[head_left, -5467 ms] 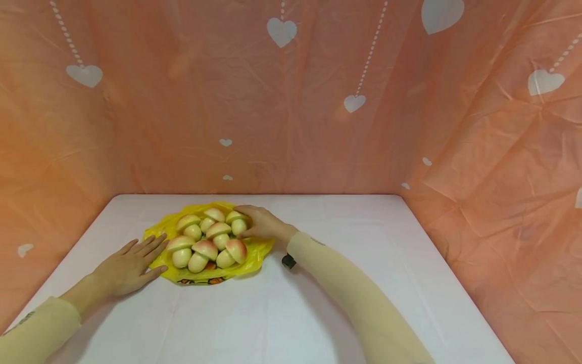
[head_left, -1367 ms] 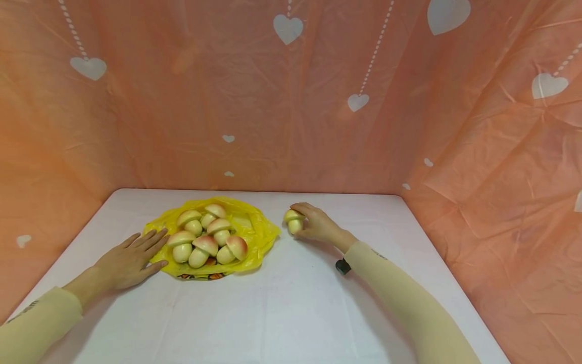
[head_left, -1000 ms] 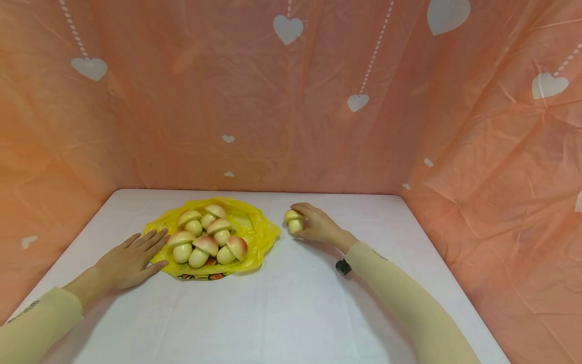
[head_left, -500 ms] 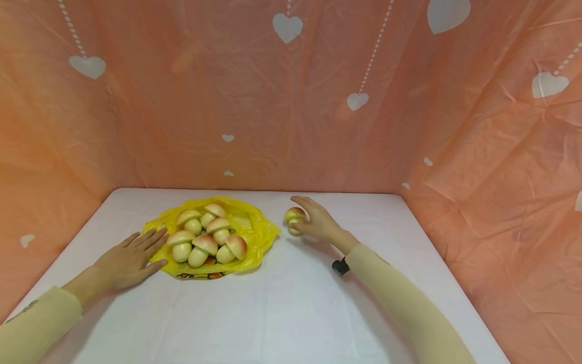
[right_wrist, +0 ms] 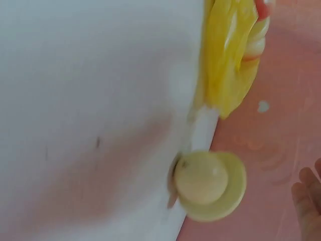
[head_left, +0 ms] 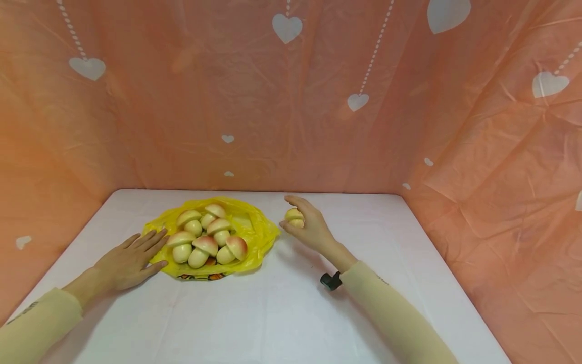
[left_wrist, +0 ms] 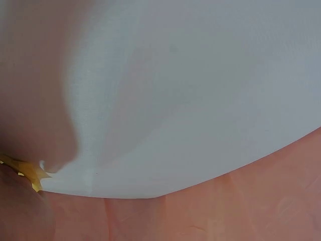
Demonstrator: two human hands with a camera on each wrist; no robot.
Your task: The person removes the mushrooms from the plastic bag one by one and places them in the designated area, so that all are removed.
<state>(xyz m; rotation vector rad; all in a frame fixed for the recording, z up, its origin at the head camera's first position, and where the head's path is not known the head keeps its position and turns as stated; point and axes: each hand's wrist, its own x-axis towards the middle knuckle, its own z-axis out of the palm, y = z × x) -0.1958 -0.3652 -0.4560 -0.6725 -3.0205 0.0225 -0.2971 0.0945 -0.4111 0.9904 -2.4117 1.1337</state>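
A toy mushroom (head_left: 293, 216) with a pale stem and yellowish cap stands on the table right of the yellow plastic bag (head_left: 258, 231). My right hand (head_left: 313, 230) is beside it, thumb and fingers spread apart, partly covering it in the head view. In the right wrist view, fingers (right_wrist: 308, 201) show at the edge, apart from the mushroom (right_wrist: 203, 181). Several more mushrooms (head_left: 205, 247) with reddish caps lie on the spread bag. My left hand (head_left: 127, 263) lies flat with straight fingers, its fingertips on the bag's left edge.
The white-covered table (head_left: 254, 323) has a pink-orange curtain (head_left: 291, 121) with white hearts behind and at both sides. A black device (head_left: 331, 281) sits at the right wrist. The left wrist view shows mostly tablecloth (left_wrist: 200, 110).
My right hand carried one mushroom from the bag to the table on its right and let it go. Its fingers have since spread and shifted slightly left. The left hand stays put.
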